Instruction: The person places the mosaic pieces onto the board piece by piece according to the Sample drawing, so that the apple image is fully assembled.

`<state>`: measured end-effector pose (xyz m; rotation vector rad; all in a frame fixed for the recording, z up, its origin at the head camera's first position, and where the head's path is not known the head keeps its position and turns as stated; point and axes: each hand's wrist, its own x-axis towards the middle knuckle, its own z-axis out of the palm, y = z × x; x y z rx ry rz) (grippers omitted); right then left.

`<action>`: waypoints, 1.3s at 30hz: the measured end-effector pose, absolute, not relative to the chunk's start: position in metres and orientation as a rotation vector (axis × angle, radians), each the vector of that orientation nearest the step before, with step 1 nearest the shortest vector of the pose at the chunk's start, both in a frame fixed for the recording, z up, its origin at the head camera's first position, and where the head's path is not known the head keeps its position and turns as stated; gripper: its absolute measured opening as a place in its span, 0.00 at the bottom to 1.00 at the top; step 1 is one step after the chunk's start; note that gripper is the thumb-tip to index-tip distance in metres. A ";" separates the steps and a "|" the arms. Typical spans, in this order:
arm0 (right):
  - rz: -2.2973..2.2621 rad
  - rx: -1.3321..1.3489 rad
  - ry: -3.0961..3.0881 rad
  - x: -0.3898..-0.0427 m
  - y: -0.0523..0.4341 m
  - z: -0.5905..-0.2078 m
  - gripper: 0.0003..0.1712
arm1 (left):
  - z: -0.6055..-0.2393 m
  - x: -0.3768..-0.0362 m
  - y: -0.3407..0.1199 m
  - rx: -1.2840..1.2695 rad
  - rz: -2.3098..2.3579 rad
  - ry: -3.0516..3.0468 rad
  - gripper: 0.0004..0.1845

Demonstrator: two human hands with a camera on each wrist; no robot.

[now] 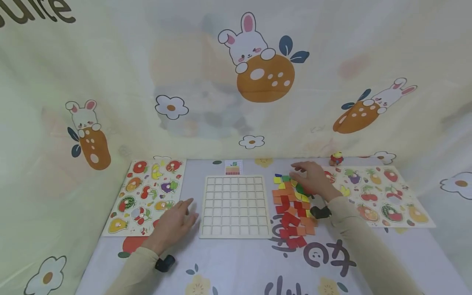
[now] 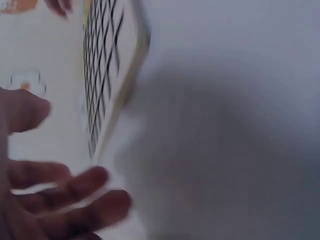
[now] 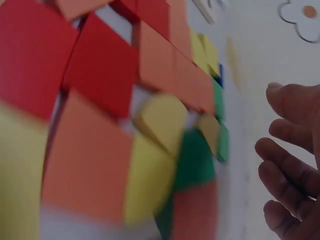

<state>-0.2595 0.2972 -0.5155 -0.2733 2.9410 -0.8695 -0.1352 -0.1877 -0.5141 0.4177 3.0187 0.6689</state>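
An empty wooden grid board (image 1: 235, 207) lies in the middle of the table. My left hand (image 1: 176, 223) rests flat on the cloth just left of it, fingers straight; the left wrist view shows those fingers (image 2: 60, 195) beside the board's edge (image 2: 120, 80). A pile of red, orange, yellow and green square tiles (image 1: 293, 211) lies right of the board. My right hand (image 1: 311, 178) hovers over the pile's far end, fingers spread and holding nothing. In the right wrist view its fingers (image 3: 290, 165) hang loose above the tiles (image 3: 125, 115).
A fruit peg puzzle (image 1: 147, 196) lies at the left, another (image 1: 380, 196) at the right. A small pattern card (image 1: 233, 167) stands behind the board. A little red toy (image 1: 336, 158) sits at the back. A rabbit-print curtain (image 1: 258, 73) walls the table.
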 end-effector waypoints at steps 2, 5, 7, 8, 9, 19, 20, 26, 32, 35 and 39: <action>-0.888 -0.264 2.910 -0.270 0.285 -0.526 0.28 | -0.521 -0.130 -0.177 0.348 0.674 2.966 0.35; -0.907 -0.264 2.896 -0.278 0.272 -0.538 0.27 | -0.530 -0.124 -0.167 0.292 0.666 2.948 0.36; -0.903 -0.267 2.912 -0.282 0.266 -0.543 0.26 | -0.535 -0.121 -0.164 0.268 0.657 2.955 0.37; -0.899 -0.267 2.922 -0.283 0.264 -0.544 0.25 | -0.537 -0.119 -0.163 0.260 0.658 2.959 0.37; -0.892 -0.259 2.927 -0.284 0.262 -0.544 0.25 | -0.540 -0.118 -0.163 0.256 0.655 2.965 0.38; -0.957 -0.194 2.931 -0.282 0.253 -0.548 0.15 | -0.556 -0.112 -0.165 0.391 0.515 3.057 0.48; -0.965 -0.188 2.924 -0.282 0.252 -0.548 0.15 | -0.557 -0.112 -0.166 0.392 0.511 3.059 0.48; -0.953 -0.192 2.910 -0.286 0.247 -0.544 0.12 | -0.558 -0.114 -0.167 0.362 0.502 3.046 0.49; -0.949 -0.248 2.938 -0.287 0.243 -0.540 0.11 | -0.559 -0.115 -0.167 0.340 0.493 3.024 0.51; -1.039 -0.214 2.921 -0.285 0.239 -0.537 0.12 | -0.560 -0.115 -0.168 0.355 0.471 3.024 0.52; -1.178 -0.167 2.924 -0.278 0.229 -0.532 0.13 | -0.560 -0.115 -0.171 0.380 0.437 3.033 0.53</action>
